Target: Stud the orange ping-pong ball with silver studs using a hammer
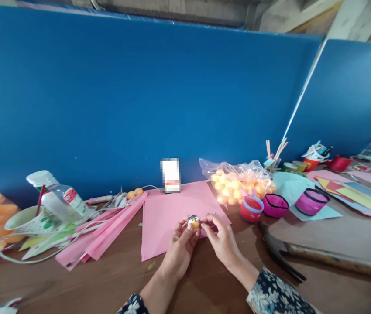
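Between the thumb and fingers of my left hand (182,248) is a small orange ball (194,222), like a ping-pong ball, its top dark and speckled. My right hand (220,237) is close beside the ball's right side, thumb and index finger pinched together. Whatever those fingertips hold, if anything, is too small to make out. Both hands are above the near edge of a stack of pink paper (169,218) on the brown table (113,283).
Right of the paper are a bag of orange balls (234,183), a red cup (251,210), magenta fabric rings (275,205) and a hammer-like tool (319,254). To the left lie pink strips (113,231), a tilted bottle (59,196), a paper cup (25,219) and a cable. A blue partition (139,96) stands behind.
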Tool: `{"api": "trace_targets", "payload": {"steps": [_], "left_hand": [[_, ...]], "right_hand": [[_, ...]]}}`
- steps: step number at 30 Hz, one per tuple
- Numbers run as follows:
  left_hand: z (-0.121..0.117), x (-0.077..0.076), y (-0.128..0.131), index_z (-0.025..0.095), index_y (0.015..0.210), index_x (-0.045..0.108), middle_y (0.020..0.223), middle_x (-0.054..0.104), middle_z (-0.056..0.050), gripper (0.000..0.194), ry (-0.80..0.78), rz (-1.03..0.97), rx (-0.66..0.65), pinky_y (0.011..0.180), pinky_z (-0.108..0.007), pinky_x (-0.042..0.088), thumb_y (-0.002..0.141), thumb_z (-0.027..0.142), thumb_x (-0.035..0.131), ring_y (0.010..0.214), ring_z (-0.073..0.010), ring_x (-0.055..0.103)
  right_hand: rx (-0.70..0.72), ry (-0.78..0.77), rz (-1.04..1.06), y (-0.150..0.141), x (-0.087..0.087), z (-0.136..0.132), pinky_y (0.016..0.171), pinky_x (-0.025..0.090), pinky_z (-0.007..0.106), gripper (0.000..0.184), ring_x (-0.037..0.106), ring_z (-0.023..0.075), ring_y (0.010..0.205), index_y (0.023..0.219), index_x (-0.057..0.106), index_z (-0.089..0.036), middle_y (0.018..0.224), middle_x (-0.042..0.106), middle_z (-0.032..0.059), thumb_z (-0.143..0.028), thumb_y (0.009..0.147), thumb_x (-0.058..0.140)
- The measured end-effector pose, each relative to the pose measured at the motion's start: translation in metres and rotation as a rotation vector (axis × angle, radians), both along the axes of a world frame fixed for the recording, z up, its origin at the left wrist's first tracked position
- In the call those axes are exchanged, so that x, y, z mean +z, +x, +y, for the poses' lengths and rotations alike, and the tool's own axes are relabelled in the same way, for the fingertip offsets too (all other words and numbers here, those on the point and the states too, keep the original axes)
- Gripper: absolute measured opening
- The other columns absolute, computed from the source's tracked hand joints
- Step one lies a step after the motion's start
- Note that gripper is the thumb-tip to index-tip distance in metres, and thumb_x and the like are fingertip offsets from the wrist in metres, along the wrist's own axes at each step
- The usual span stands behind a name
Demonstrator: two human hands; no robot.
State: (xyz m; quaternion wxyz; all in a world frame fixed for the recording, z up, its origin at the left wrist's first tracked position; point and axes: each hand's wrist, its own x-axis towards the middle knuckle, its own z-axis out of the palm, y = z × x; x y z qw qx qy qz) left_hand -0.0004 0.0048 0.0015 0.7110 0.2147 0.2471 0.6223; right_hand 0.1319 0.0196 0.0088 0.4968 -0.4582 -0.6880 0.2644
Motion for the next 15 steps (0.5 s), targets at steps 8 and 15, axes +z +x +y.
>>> {"api": "trace_targets", "payload": {"steps": [8,15], "left_hand": [[0.0006,-0.0013,0.0002,0.020,0.103,0.055,0.106,0.060,-0.005,0.029,-0.007,0.021,0.011,0.086,-0.027,0.045,0.076,0.014,0.061,0.097,-0.0152,0.057],[-0.0006,0.0003,0.0000,0.019,0.107,0.056,0.105,0.060,-0.006,0.033,0.000,0.023,0.001,0.084,-0.026,0.046,0.075,0.014,0.062,0.095,-0.0148,0.058]], "right_hand": [[-0.027,-0.002,-0.042,0.0016,0.0022,-0.0013,0.072,0.047,0.027,0.011,0.060,0.0182,0.083,0.089,0.057,-0.021,0.088,0.063,0.0038,-0.021,0.086,0.046],[-0.028,0.010,-0.042,0.0017,0.0029,-0.0011,0.074,0.046,0.027,0.010,0.060,0.0175,0.082,0.089,0.056,-0.022,0.087,0.064,0.0029,-0.021,0.086,0.047]]}}
